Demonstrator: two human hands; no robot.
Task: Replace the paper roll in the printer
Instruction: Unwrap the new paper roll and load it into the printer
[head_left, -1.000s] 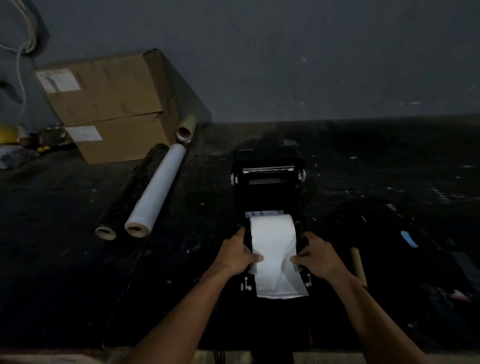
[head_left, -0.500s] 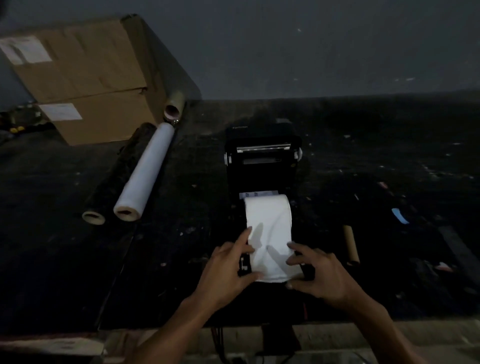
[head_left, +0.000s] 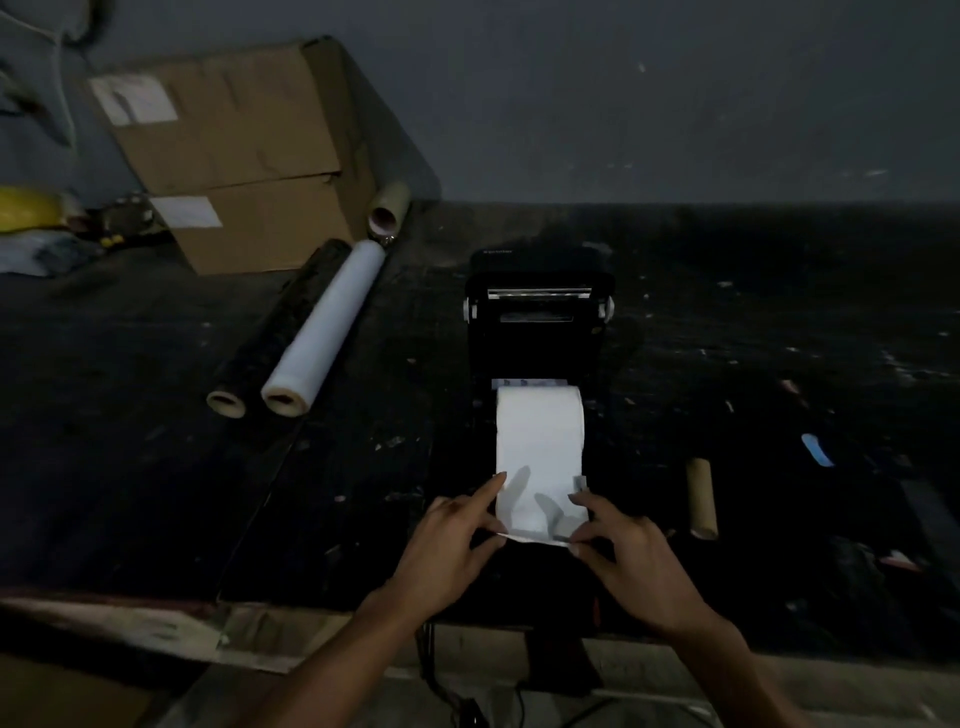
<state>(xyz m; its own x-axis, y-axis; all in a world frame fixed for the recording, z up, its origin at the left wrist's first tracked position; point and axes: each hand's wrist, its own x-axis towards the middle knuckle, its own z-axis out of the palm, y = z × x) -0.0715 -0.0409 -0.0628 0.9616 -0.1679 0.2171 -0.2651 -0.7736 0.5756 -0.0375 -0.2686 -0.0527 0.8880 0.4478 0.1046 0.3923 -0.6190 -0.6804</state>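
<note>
A black printer (head_left: 538, 332) stands open on the dark table, its lid tilted back. A white paper roll (head_left: 540, 431) lies in its bay, and the loose paper end runs forward over the front edge. My left hand (head_left: 452, 545) pinches the left corner of that paper end between thumb and fingers. My right hand (head_left: 631, 556) pinches the right corner the same way. An empty brown cardboard core (head_left: 701, 499) lies on the table to the right of the printer.
Two long rolls, one white (head_left: 322, 327) and one dark (head_left: 280, 327), lie left of the printer beside stacked cardboard boxes (head_left: 234, 156). A short tube (head_left: 387, 213) leans by the boxes. Cables (head_left: 467, 696) hang below the table's front edge. A grey wall stands behind.
Both hands slid from the sides of the roll down to the loose paper end and now pinch its corners. The camera view shifted slightly.
</note>
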